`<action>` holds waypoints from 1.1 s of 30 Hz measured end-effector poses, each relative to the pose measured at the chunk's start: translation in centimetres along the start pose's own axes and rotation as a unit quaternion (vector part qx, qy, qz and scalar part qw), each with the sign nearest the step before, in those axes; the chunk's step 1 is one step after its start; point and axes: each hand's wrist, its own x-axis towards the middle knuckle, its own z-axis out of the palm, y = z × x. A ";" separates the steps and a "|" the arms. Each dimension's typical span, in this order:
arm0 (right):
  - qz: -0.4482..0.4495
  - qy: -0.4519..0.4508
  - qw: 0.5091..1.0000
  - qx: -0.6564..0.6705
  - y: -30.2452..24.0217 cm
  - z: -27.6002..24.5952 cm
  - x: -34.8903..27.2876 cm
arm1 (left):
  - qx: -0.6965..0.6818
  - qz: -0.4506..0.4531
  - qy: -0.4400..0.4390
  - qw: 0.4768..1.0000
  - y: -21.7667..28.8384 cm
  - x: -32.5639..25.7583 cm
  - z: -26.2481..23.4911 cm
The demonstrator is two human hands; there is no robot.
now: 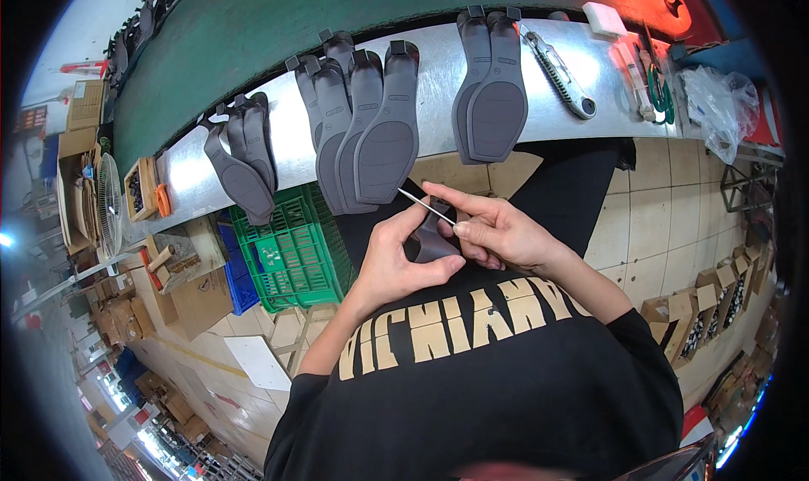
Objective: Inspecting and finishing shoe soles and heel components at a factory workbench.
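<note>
Between our hands, just before the bench (437, 68), is a dark grey shoe sole (433, 244). Our left hand (396, 258) curls its fingers around it, thumb apart from index; our right hand (504, 232) pinches a slim pointed metal rod (428, 206).

The flat, heeled shoe soles (386, 157) are dark grey, each forepart bearing a rounded, outlined panel in a slightly darker grey; the small, curved, glossy piece (432, 243) is dark grey too, and the slim pointed metal rod (425, 207) silver. Silver also colours the smooth metal bench (438, 60), beside a broad deep-green surface (278, 26). The latticed plastic crate (282, 253) is bright green. Large cream block lettering crosses the black fabric shirt (497, 397); the cloth trousers (569, 195) are plain black. Square cream floor tiles (653, 216) form a grid with darker lines.
</note>
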 end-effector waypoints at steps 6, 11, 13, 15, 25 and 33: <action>0.002 -0.020 0.997 0.074 -0.4 -0.3 -0.4 | 0.024 0.002 -0.004 1.000 0.6 0.1 0.1; -0.001 -0.030 0.993 0.112 -0.1 -0.6 -0.5 | 0.037 0.025 0.001 0.999 0.7 0.2 0.2; -0.007 -0.041 0.990 0.133 0.4 -0.7 -0.5 | 0.055 0.053 0.000 0.997 0.4 0.2 0.1; -0.013 -0.054 0.987 0.154 0.5 -0.6 -0.6 | 0.075 0.081 0.001 0.994 0.2 0.2 -0.1; -0.014 -0.045 0.996 0.076 -0.4 -0.3 -0.4 | 0.044 0.077 -0.021 0.996 0.2 0.2 -0.6; -0.002 -0.043 0.994 0.105 0.0 -0.6 -0.4 | 0.032 0.089 -0.026 0.995 0.1 0.4 -0.7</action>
